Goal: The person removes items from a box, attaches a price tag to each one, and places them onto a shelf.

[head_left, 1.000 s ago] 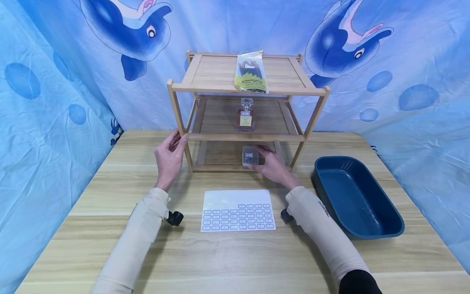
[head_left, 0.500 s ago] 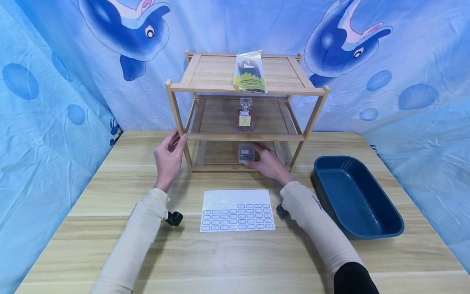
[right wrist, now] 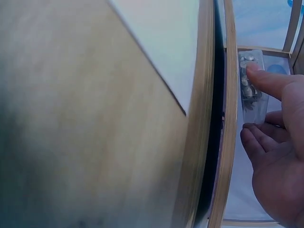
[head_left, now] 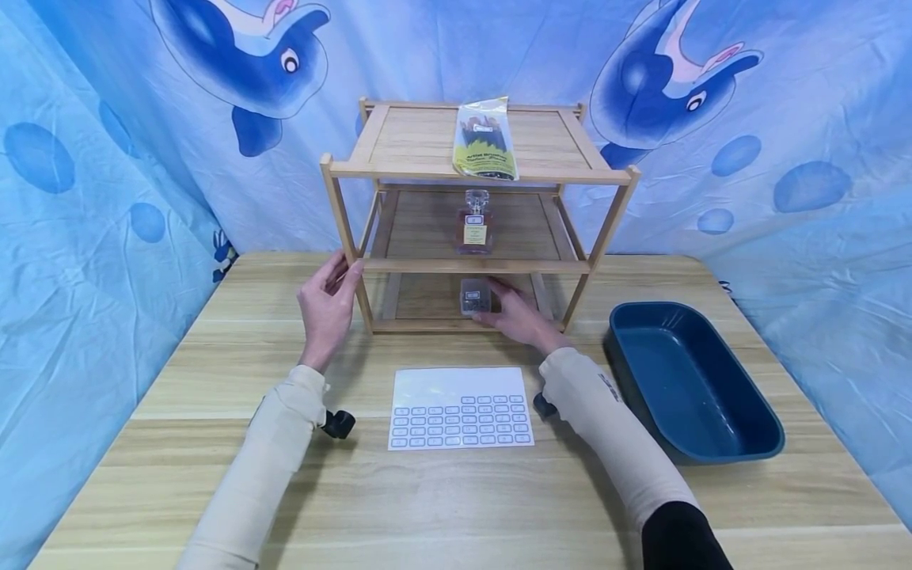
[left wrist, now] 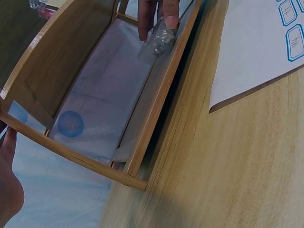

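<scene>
In the head view, a three-tier wooden shelf rack (head_left: 406,142) stands at the back of the table. My left hand (head_left: 328,307) holds its left front post, thumb in front and fingers behind. On the bottom tier sits a small clear plastic box (head_left: 470,298) with a label; silvery metal pieces show inside it in the right wrist view. My right hand (head_left: 518,318) grips this box from its right side, thumb at the front. A labelled perfume bottle (head_left: 474,226) stands on the middle tier. A yellow-and-clear packet of artist brushes (head_left: 487,142) lies on the top tier.
A white sheet of blue-framed labels (head_left: 461,408) lies on the table in front of the rack. To the right is a dark blue plastic basin (head_left: 694,380). Blue curtain with cartoon dolphins (head_left: 677,87) hangs behind and at both sides.
My right hand has shifted the plastic box a little to the left along the bottom tier. The left hand has stayed on the post.
</scene>
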A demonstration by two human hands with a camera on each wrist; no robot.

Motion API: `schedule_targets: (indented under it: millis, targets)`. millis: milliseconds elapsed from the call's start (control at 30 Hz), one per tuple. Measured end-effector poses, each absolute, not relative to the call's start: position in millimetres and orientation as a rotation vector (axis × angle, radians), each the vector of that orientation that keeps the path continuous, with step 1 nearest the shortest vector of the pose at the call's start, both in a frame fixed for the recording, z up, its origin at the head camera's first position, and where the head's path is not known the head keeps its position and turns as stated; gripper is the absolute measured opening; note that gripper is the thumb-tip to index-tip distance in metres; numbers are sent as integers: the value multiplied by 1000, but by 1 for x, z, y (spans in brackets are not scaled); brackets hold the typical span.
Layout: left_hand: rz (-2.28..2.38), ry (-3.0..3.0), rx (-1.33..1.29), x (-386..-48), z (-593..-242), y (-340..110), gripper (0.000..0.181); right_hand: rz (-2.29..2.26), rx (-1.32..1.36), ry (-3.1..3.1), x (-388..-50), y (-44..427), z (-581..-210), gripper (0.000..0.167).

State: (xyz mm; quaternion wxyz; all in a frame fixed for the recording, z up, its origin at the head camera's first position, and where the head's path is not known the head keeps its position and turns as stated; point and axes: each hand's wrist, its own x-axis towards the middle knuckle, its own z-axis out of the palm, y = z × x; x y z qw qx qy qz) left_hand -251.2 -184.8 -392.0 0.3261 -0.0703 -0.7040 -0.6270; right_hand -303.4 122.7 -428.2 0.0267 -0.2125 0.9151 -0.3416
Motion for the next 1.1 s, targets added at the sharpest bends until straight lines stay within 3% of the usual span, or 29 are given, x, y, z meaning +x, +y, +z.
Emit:
schedule_targets:
  millis: [1100]
  targets:
    - [-1634,-1843,-189,-253,-394,-186,39,-883,-700,2810,-312,120,-426,77]
